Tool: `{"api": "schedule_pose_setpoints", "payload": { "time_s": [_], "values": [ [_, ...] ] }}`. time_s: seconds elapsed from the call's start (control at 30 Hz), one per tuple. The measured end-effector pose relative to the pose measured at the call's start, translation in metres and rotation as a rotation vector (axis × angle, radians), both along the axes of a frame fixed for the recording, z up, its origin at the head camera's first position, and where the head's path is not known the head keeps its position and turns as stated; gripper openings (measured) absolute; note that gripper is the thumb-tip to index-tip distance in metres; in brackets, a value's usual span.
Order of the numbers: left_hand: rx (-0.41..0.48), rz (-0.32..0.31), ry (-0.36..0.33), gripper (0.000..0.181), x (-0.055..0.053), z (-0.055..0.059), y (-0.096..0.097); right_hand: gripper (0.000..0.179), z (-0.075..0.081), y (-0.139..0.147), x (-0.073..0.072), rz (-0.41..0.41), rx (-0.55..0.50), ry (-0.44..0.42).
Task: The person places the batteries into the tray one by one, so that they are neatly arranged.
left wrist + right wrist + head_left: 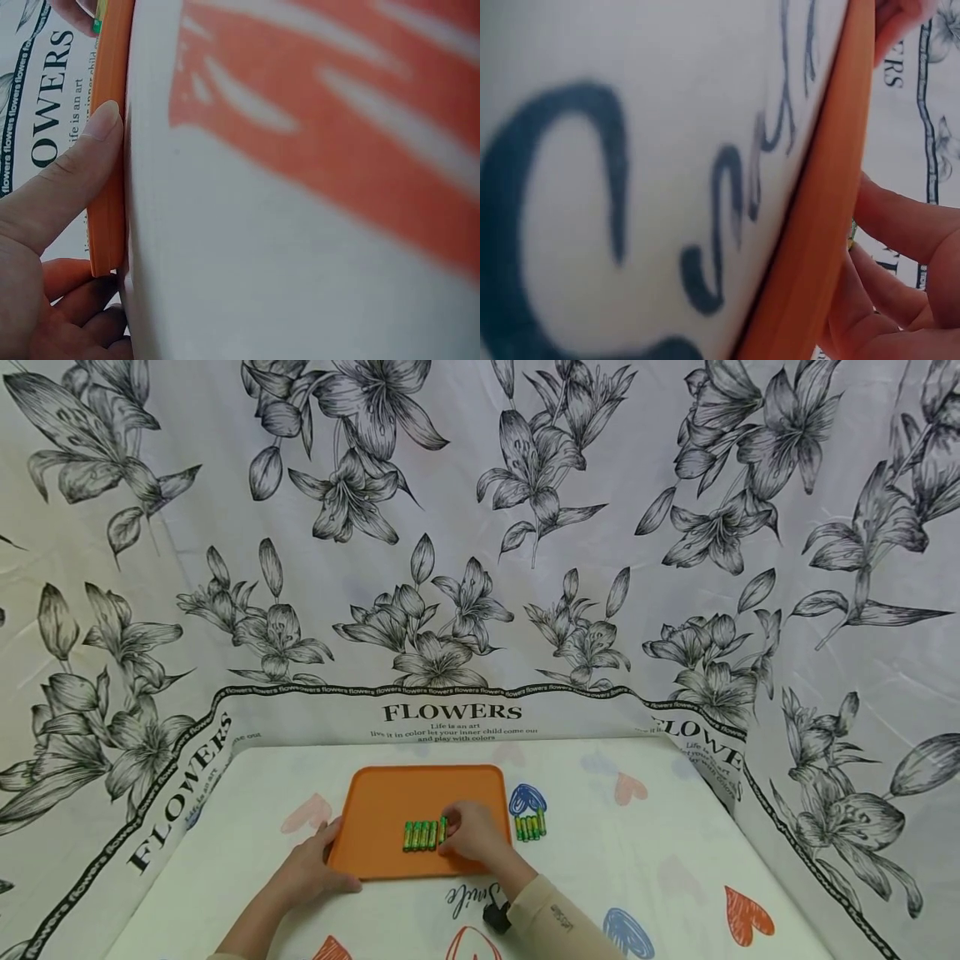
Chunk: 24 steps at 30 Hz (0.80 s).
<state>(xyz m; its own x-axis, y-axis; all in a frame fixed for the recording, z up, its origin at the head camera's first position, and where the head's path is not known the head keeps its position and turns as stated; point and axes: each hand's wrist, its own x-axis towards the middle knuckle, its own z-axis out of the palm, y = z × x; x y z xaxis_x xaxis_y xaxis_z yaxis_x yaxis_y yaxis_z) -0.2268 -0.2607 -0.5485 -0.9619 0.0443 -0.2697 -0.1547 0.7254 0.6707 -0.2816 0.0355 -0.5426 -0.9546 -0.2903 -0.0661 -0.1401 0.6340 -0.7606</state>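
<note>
An orange tray (390, 793) lies on the table, with a row of several green batteries (420, 836) side by side on it. My left hand (311, 867) grips the tray's near left corner. In the left wrist view its thumb (82, 161) presses the tray's near wall (109, 202), and the fingers curl at the side. At the right end of the row, my right hand (474, 837) pinches another green battery (442, 828) between thumb and fingers. The right wrist view shows only a sliver of that battery (852, 234) behind the tray wall (817, 217).
Right of the tray, several more green batteries (530, 827) stand close together on the printed tablecloth (585, 860). A small black object (497, 917) lies by the right sleeve (558, 920). Flower-printed curtains (450, 635) enclose the table at the back and sides.
</note>
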Motion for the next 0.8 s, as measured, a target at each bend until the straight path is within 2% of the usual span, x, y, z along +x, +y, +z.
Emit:
{"api": "schedule_pose_setpoints", "payload": {
  "time_s": [0.37, 0.57, 0.63, 0.8],
  "values": [
    [-0.015, 0.007, -0.003, 0.138, 0.0002, 0.0014, 0.0011, 0.056, -0.0021, -0.0060, 0.0005, 0.008, 0.046, -0.005],
    [-0.009, 0.010, -0.007, 0.138, -0.0005, 0.0004, 0.0007, 0.059, -0.0008, -0.0062, 0.0009, 0.009, 0.031, -0.019],
    [-0.009, 0.009, -0.009, 0.138, -0.0001, 0.0001, 0.0005, 0.062, 0.0002, -0.0056, 0.0015, 0.005, 0.019, -0.032],
    [-0.003, 0.000, 0.011, 0.137, 0.0023, 0.0005, 0.0002, 0.066, 0.0060, 0.0016, 0.0010, 0.005, -0.108, -0.082]
  ]
}}
